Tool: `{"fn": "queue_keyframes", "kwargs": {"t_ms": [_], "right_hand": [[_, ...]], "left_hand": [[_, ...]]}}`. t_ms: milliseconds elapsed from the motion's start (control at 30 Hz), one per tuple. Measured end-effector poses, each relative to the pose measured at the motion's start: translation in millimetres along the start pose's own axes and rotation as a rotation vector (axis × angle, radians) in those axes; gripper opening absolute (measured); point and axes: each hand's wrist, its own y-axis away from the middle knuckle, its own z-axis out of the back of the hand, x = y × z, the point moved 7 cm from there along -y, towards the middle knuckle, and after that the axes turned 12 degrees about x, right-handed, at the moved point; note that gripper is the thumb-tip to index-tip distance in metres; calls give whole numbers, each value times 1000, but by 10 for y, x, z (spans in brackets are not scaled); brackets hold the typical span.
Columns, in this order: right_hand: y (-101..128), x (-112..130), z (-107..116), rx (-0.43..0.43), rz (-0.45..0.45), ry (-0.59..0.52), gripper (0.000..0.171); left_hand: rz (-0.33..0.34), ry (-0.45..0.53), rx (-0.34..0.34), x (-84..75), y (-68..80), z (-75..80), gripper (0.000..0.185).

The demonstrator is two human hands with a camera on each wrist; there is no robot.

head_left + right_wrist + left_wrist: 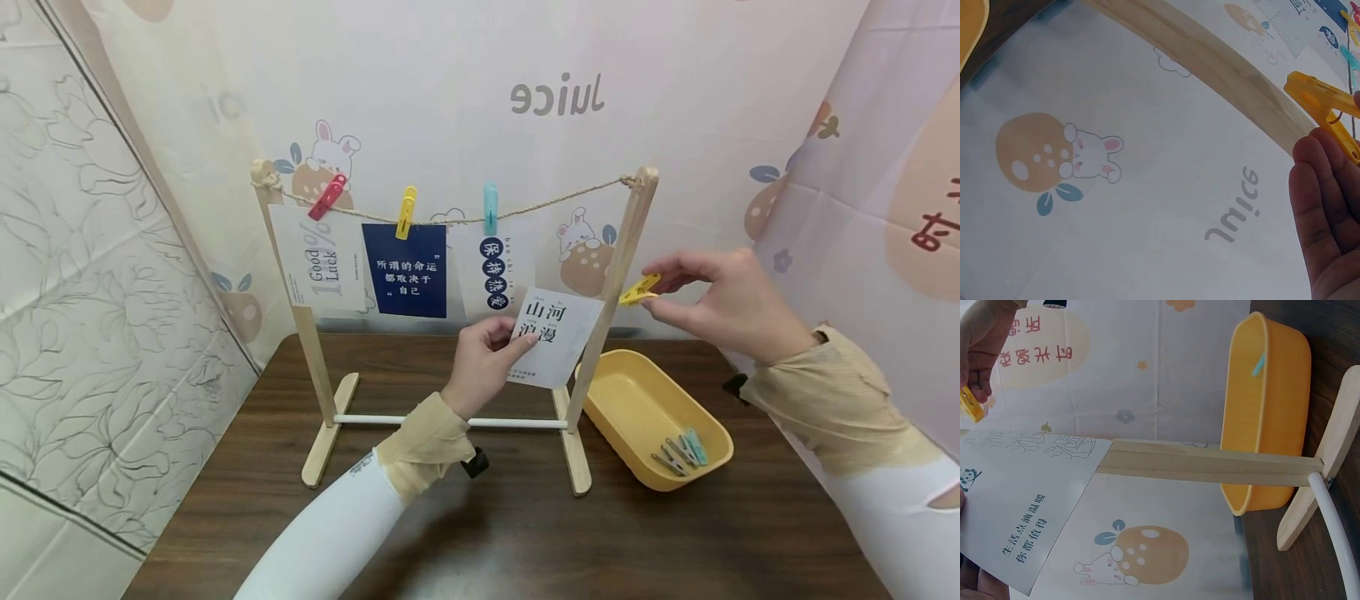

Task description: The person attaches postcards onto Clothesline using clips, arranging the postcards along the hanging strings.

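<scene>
My left hand (483, 362) pinches a white card (557, 335) with black characters by its left edge, holding it up in front of the wooden rack's right post (611, 300). The same card (1019, 500) fills the left of the left wrist view. My right hand (723, 302) pinches a yellow clothespin (640, 289) just right of that post; the yellow clothespin (1325, 109) shows in the right wrist view beside my fingers (1322, 206). A twine line (555, 200) spans the rack, carrying three cards under a red peg (327, 197), a yellow peg (406, 212) and a blue peg (490, 208).
A yellow tray (637, 400) with several pegs (681, 452) inside sits on the dark wooden table (525, 533), right of the rack's foot. A patterned curtain hangs behind and to the right. The rack's white crossbar (450, 422) runs low between the posts.
</scene>
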Motion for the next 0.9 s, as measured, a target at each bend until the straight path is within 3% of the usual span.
{"fn": "queue_keyframes", "kwargs": {"t_ms": [467, 900], "right_hand": [[-61, 123, 170, -64, 15, 17, 35], [-139, 265, 356, -175, 42, -57, 34]], "left_hand": [[-34, 47, -9, -161, -106, -39, 16], [-50, 74, -13, -323, -194, -74, 18]]}}
